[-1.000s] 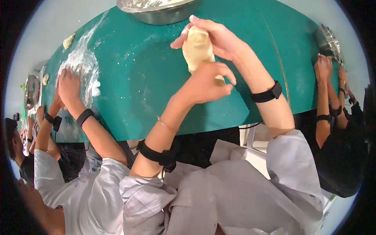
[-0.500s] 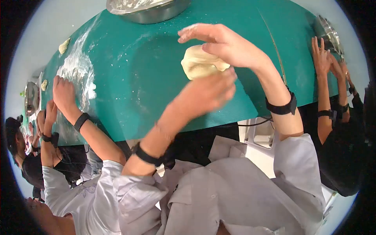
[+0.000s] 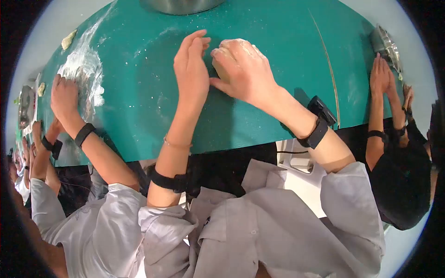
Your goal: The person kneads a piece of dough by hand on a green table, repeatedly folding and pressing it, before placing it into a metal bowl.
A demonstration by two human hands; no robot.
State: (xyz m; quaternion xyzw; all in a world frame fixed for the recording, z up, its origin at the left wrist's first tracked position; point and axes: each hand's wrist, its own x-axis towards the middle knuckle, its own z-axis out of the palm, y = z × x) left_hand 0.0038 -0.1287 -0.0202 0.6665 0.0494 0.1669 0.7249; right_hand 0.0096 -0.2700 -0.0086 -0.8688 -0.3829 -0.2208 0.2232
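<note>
My right hand (image 3: 244,70) is cupped over a lump of pale dough (image 3: 220,71), and its floury fingers wrap the far side. Most of the dough is hidden beneath that hand; only its left edge shows. To the left of it, my left hand (image 3: 192,69) is held upright on edge with the fingers stretched out and nothing in them. A small gap of green table surface (image 3: 259,125) separates its palm from the dough.
A steel bowl (image 3: 185,6) stands at the far edge of view. Flour (image 3: 88,69) is spread at left, near a co-worker's hand (image 3: 65,95) and small dough bits (image 3: 69,40). At right are another person's hands (image 3: 380,76) and a metal bowl (image 3: 385,46).
My left hand has moved off the dough, up and to the left, and its fingers have straightened. My right hand has come down over the dough, which now sits slightly further left.
</note>
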